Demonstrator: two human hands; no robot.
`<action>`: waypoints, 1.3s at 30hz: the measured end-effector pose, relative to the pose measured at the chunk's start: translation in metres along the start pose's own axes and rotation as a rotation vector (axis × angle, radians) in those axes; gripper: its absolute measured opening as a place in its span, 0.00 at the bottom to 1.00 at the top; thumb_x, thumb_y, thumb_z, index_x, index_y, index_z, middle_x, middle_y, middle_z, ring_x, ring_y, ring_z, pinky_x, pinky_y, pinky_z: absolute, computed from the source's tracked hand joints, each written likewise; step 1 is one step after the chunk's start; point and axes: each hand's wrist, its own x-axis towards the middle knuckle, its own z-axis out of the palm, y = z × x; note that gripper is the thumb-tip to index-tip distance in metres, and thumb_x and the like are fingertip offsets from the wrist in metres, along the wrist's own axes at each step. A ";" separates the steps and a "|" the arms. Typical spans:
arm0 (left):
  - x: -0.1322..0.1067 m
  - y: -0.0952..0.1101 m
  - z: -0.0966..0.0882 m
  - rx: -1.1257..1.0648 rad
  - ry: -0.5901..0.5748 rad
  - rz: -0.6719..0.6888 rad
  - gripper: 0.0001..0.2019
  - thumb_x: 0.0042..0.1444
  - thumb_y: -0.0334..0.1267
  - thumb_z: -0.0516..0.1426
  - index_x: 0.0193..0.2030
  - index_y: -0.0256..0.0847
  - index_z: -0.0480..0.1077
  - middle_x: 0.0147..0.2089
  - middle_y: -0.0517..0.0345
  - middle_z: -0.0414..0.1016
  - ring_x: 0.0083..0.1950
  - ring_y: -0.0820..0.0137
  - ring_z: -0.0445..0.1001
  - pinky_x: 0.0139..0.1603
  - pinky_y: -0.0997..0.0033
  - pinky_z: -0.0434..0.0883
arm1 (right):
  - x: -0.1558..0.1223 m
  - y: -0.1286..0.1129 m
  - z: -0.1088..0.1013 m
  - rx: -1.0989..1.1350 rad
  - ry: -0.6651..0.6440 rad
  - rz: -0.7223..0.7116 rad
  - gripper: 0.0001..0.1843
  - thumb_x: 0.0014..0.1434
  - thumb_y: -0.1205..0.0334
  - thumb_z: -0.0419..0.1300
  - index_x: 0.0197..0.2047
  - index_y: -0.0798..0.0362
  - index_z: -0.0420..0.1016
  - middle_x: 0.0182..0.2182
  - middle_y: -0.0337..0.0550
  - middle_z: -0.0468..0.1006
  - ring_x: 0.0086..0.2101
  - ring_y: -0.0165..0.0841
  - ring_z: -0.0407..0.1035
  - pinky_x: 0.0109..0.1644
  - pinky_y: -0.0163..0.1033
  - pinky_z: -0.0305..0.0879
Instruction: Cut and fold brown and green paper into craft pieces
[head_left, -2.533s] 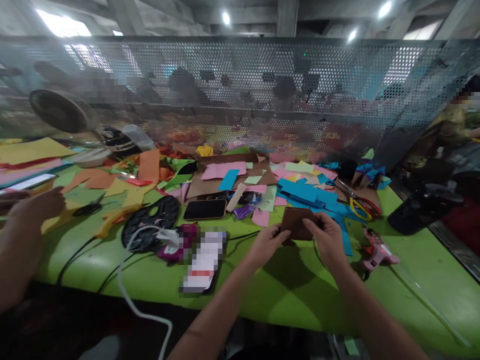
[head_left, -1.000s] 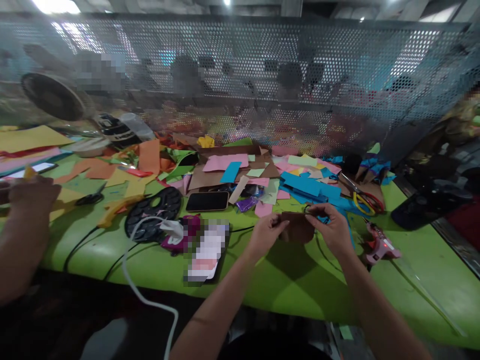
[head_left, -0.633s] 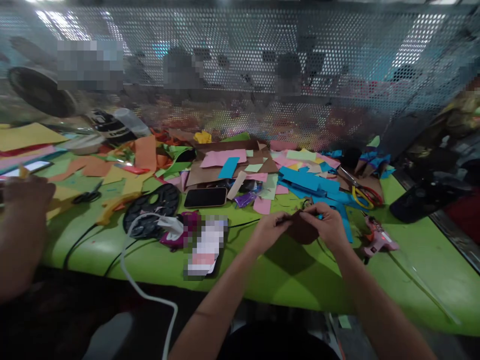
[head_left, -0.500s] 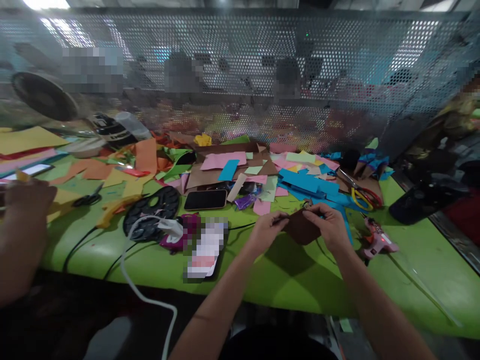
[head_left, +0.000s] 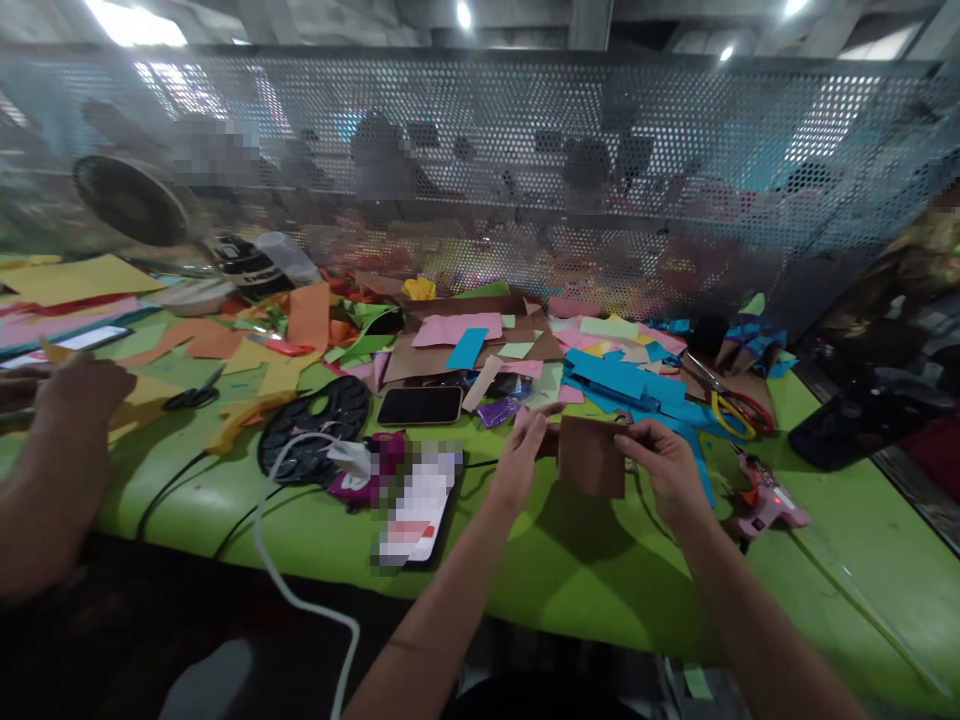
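A small square of brown paper (head_left: 591,460) is held up over the green table, its flat face toward me. My left hand (head_left: 526,445) grips its left side, with the fingers partly behind it. At the upper right edge, my right hand (head_left: 660,455) pinches the paper between thumb and fingers. Blue paper strips (head_left: 619,378) lie just beyond my hands. A pink glue gun (head_left: 769,500) with a long clear glue stick rests right of my right hand. Scissors (head_left: 731,405) with red and yellow handles lie behind it.
Left of my hands lie a phone with a lit screen (head_left: 420,510), a dark phone (head_left: 420,405), a black round tray (head_left: 311,425) and a yellow glue gun (head_left: 240,420). A co-worker's hand (head_left: 82,400) is at far left. A perforated metal panel (head_left: 465,130) stands behind.
The brown paper has turned from a tilted, angled position to a squarer, flat-on one. My left hand has shifted its hold along the left side. The whole view has shifted slightly.
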 end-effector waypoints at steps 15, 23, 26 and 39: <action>-0.001 -0.012 0.003 0.602 -0.354 0.059 0.08 0.55 0.37 0.54 0.28 0.38 0.71 0.28 0.59 0.73 0.30 0.70 0.66 0.32 0.72 0.63 | -0.001 -0.003 0.000 -0.345 -0.115 -0.167 0.11 0.49 0.54 0.68 0.34 0.50 0.80 0.30 0.41 0.77 0.34 0.37 0.68 0.40 0.41 0.63; 0.002 -0.004 0.007 0.203 -0.052 -0.026 0.15 0.55 0.50 0.58 0.33 0.38 0.71 0.29 0.60 0.71 0.32 0.72 0.68 0.32 0.75 0.65 | -0.001 0.005 -0.001 -0.058 0.060 -0.012 0.13 0.47 0.50 0.70 0.29 0.50 0.75 0.26 0.37 0.75 0.28 0.33 0.66 0.33 0.38 0.62; 0.001 -0.009 0.010 0.058 -0.104 -0.090 0.20 0.49 0.52 0.63 0.42 0.38 0.70 0.34 0.58 0.76 0.35 0.71 0.73 0.35 0.73 0.69 | -0.001 0.008 0.000 -0.043 0.123 -0.033 0.14 0.47 0.50 0.70 0.30 0.50 0.75 0.26 0.37 0.75 0.28 0.33 0.66 0.32 0.37 0.63; 0.004 -0.018 0.014 0.077 -0.062 -0.016 0.21 0.49 0.43 0.63 0.49 0.36 0.70 0.41 0.52 0.78 0.37 0.68 0.75 0.34 0.70 0.74 | 0.005 0.012 -0.004 -0.078 -0.012 0.029 0.18 0.43 0.48 0.72 0.27 0.52 0.74 0.23 0.37 0.75 0.26 0.32 0.67 0.32 0.38 0.65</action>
